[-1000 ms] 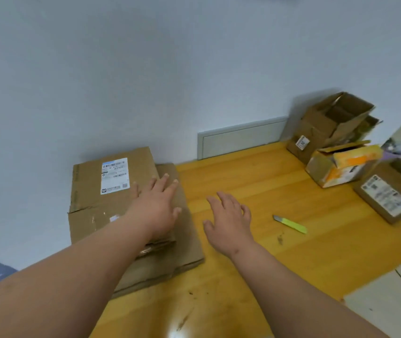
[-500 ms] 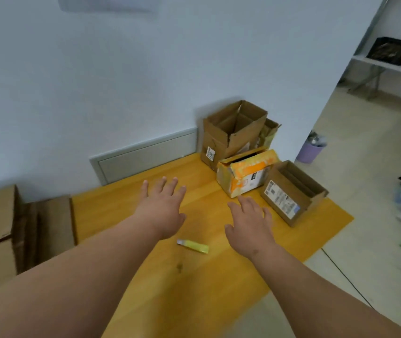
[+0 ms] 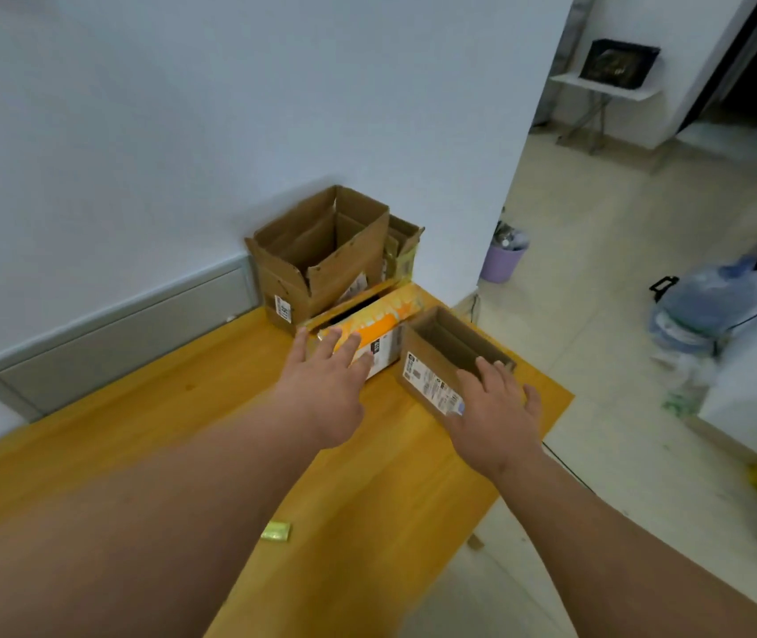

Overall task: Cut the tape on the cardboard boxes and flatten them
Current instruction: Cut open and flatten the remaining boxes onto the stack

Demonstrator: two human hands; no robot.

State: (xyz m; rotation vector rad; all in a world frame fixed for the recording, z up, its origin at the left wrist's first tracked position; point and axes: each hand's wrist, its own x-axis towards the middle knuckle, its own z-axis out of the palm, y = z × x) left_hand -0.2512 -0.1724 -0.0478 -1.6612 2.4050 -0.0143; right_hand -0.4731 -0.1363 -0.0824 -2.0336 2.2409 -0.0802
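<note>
L hand flat over orange box, R hand over small brown box, both w/ fingers spread

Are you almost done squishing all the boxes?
Not yet. Three boxes stand unflattened: the big brown box, the orange box and the small brown box. Both open hands, left and right, reach toward them. The yellow cutter lies unused.

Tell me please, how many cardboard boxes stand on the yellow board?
4 can be seen: a large open box by the wall, a narrow one half hidden behind it, an orange box in front, and a small open box right of that. Others may be hidden.
</note>
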